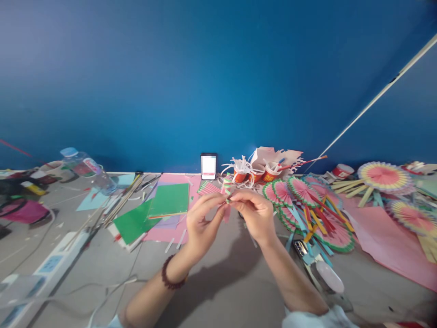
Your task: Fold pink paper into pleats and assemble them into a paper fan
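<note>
Both my hands are raised over the grey table (218, 273), pinching one small pleated piece of pink paper with a green edge (226, 191). My left hand (201, 217), with a dark bead bracelet on the wrist, grips its left side with closed fingers. My right hand (255, 214) pinches the right side. The folded paper stands between the fingertips, and a pink strip hangs down below it.
Green paper sheets (160, 207) lie on pink paper at the left. A phone (208, 166) leans on the blue wall. Red cups (256, 174), finished paper fans (307, 205), a plastic bottle (85, 168) and a white power strip (44, 269) surround the hands.
</note>
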Demonstrator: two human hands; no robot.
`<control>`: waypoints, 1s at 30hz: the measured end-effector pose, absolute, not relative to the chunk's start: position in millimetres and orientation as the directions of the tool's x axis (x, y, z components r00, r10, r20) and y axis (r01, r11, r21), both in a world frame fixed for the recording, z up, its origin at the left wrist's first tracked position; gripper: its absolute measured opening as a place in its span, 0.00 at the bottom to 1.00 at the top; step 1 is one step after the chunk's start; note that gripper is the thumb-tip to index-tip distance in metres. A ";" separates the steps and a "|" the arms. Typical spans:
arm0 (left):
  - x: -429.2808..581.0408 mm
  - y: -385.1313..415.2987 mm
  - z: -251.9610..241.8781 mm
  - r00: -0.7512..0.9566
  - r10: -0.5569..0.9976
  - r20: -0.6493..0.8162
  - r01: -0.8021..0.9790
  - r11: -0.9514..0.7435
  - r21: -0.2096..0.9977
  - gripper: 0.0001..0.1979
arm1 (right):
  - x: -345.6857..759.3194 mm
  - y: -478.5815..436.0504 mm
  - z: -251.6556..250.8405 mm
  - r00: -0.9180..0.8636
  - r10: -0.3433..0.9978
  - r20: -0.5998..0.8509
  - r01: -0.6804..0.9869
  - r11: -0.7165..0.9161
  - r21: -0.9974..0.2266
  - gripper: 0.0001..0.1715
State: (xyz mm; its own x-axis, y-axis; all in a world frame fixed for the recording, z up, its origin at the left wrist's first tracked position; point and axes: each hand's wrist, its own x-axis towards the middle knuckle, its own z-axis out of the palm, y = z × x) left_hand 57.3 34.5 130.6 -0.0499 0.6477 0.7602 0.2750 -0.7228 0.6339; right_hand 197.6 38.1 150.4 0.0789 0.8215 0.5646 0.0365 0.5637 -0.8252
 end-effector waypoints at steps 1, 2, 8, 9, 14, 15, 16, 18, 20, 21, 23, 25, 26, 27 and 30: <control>57.3 34.5 131.0 -0.043 0.634 0.772 0.291 -0.732 0.616 0.10 | 197.4 38.1 150.3 0.076 0.819 0.569 0.035 0.568 -0.823 0.02; 57.3 34.4 131.4 -0.036 0.619 0.785 0.307 -0.741 0.598 0.11 | 197.1 38.1 150.3 0.075 0.818 0.571 0.032 0.570 -0.821 0.02; 55.7 36.8 133.4 -0.012 0.596 0.803 0.390 -0.737 0.553 0.11 | 195.0 38.4 147.3 0.081 0.848 0.523 -0.065 0.528 -0.847 0.02; 54.9 37.6 134.1 -0.007 0.604 0.797 0.397 -0.729 0.557 0.10 | 195.0 38.4 146.3 0.082 0.856 0.511 -0.083 0.516 -0.852 0.03; 51.0 41.4 137.0 0.014 0.557 0.830 0.430 -0.753 0.498 0.08 | 193.4 37.3 141.7 0.122 0.874 0.470 -0.117 0.482 -0.868 0.06; 50.5 42.0 136.8 0.027 0.520 0.854 0.448 -0.770 0.455 0.09 | 192.6 36.7 141.4 0.144 0.873 0.466 -0.106 0.482 -0.870 0.06; 50.2 42.5 136.4 0.048 0.478 0.877 0.470 -0.786 0.402 0.10 | 191.8 36.0 141.5 0.164 0.869 0.467 -0.086 0.484 -0.871 0.07; 50.0 43.4 134.8 0.095 0.407 0.908 0.517 -0.800 0.305 0.13 | 190.5 34.7 142.4 0.200 0.854 0.480 -0.036 0.496 -0.868 0.09; 49.7 44.0 132.9 0.135 0.385 0.913 0.560 -0.790 0.250 0.14 | 190.4 34.3 143.8 0.211 0.843 0.495 0.015 0.503 -0.864 0.08; 49.4 44.3 132.1 0.148 0.388 0.910 0.577 -0.781 0.240 0.13 | 191.0 34.5 144.4 0.199 0.842 0.501 0.037 0.504 -0.863 0.08; 48.2 45.3 131.2 0.158 0.412 0.897 0.582 -0.773 0.252 0.12 | 193.4 35.5 145.7 0.150 0.847 0.510 0.088 0.502 -0.860 0.06; 46.1 46.4 131.6 0.156 0.449 0.880 0.546 -0.782 0.302 0.11 | 197.1 36.8 147.1 0.087 0.850 0.519 0.162 0.502 -0.850 0.07; 44.8 46.9 132.5 0.157 0.476 0.865 0.514 -0.787 0.340 0.10 | 199.2 37.2 148.1 0.058 0.848 0.527 0.209 0.506 -0.837 0.07; 43.4 47.2 133.8 0.161 0.508 0.846 0.482 -0.789 0.382 0.10 | 201.5 37.6 149.2 0.033 0.840 0.541 0.263 0.515 -0.816 0.09; 39.5 46.5 139.6 0.205 0.606 0.769 0.415 -0.765 0.492 0.10 | 208.3 38.0 153.4 -0.025 0.778 0.627 0.428 0.575 -0.697 0.12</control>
State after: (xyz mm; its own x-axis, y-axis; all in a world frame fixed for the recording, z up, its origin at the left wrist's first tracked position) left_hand 39.5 46.5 139.6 0.2053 0.6057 0.7688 0.4153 -0.7652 0.4920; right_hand 208.3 38.0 153.4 -0.0251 0.7785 0.6272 0.4283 0.5753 -0.6969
